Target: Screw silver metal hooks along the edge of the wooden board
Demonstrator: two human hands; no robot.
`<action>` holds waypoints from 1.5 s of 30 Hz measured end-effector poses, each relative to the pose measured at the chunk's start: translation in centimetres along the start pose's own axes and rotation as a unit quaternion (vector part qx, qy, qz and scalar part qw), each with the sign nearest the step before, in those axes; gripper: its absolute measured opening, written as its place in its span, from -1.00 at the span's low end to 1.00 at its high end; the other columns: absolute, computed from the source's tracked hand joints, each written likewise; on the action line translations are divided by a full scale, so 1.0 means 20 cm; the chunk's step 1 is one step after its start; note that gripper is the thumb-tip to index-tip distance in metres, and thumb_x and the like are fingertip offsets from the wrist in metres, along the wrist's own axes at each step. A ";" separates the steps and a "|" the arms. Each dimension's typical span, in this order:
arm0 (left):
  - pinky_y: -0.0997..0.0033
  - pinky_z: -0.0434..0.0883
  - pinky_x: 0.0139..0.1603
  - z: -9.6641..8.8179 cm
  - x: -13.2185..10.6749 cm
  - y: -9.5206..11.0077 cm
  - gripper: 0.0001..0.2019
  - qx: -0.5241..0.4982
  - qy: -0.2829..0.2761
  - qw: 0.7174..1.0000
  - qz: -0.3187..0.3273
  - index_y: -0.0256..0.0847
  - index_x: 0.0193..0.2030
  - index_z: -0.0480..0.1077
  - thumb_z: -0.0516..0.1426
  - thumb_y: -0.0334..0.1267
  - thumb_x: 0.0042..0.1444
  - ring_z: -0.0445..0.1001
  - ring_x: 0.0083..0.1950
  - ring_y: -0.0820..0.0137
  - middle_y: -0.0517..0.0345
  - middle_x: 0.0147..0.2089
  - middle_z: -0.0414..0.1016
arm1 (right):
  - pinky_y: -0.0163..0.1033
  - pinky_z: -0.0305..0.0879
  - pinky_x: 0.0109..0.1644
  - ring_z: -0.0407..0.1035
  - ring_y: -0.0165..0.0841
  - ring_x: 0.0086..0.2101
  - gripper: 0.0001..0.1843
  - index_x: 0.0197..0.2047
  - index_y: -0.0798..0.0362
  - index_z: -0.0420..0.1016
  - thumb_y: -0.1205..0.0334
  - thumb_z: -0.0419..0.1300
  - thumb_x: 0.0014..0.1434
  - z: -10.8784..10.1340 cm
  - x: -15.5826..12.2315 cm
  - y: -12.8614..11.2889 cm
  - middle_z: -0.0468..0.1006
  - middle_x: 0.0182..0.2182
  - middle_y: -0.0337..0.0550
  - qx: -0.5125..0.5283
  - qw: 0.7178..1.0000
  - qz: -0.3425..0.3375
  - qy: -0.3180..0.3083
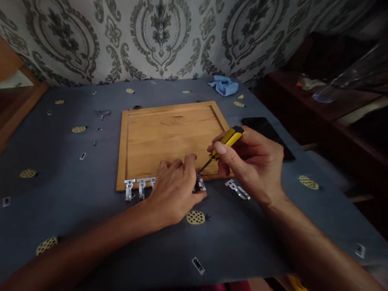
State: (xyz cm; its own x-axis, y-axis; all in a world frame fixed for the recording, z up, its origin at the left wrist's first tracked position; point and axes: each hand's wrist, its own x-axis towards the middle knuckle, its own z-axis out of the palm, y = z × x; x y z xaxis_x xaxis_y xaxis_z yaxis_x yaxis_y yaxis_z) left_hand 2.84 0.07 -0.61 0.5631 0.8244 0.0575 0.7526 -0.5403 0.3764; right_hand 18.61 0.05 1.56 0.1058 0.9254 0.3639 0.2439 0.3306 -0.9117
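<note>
A framed wooden board (176,133) lies flat on the table, with metal hooks (129,190) fixed in a row along its near edge. My left hand (177,187) rests over that edge, its thumb and fingers closed about a metal hook (201,184) near the right end. In my right hand (252,163) is a screwdriver (229,139) with a yellow and black handle. Its shaft slants down to the left, and the tip meets the board's edge by that hook. A loose metal hook (238,189) lies on the cloth below my right hand.
A dark blue tablecloth (97,243) with pineapple prints covers the table. Small screws (99,128) lie left of the board. A crumpled blue cloth (224,85) sits at the back, and a flat black object (270,135) lies to the right. Patterned wallpaper (161,31) rises behind.
</note>
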 end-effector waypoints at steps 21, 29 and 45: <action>0.03 0.31 0.04 0.00 0.00 0.00 -0.44 -0.011 -0.003 1.000 0.003 -0.29 0.07 0.14 0.30 -0.15 0.05 0.49 0.02 0.02 -0.05 -0.07 0.54 | -0.32 0.21 -0.62 0.28 -0.51 -0.64 -0.72 -0.46 -0.03 0.44 0.04 0.42 0.01 -0.03 0.01 0.01 0.36 -0.57 -0.35 -0.046 0.998 -0.033 -0.004; 0.03 0.31 0.04 0.01 0.00 0.00 -0.39 -0.011 -0.005 1.000 -0.002 -0.28 0.11 0.11 0.31 -0.15 0.04 0.50 0.01 0.04 -0.03 -0.06 0.54 | -0.30 0.20 -0.67 0.28 -0.47 -0.67 -0.69 -0.48 -0.07 0.41 -0.04 0.40 0.01 -0.03 0.00 -0.02 0.35 -0.60 -0.34 -0.070 0.995 -0.052 0.050; 0.05 0.30 0.03 0.01 0.00 0.00 -0.47 -0.009 0.000 1.000 0.004 -0.23 0.04 0.11 0.29 -0.14 0.06 0.51 0.01 0.05 0.01 -0.08 0.54 | -0.31 0.23 -0.59 0.28 -0.51 -0.60 -0.72 -0.43 -0.01 0.44 0.03 0.40 0.03 -0.05 0.02 0.01 0.41 -0.51 -0.33 -0.054 0.997 -0.040 -0.035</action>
State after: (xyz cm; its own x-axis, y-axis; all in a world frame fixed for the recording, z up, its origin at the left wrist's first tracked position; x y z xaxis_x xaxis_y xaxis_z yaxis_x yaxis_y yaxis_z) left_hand 2.82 0.07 -0.81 0.5681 0.8207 0.0609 0.7424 -0.5430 0.3925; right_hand 19.59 0.27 1.71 0.0149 0.9089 0.4167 0.3509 0.3855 -0.8534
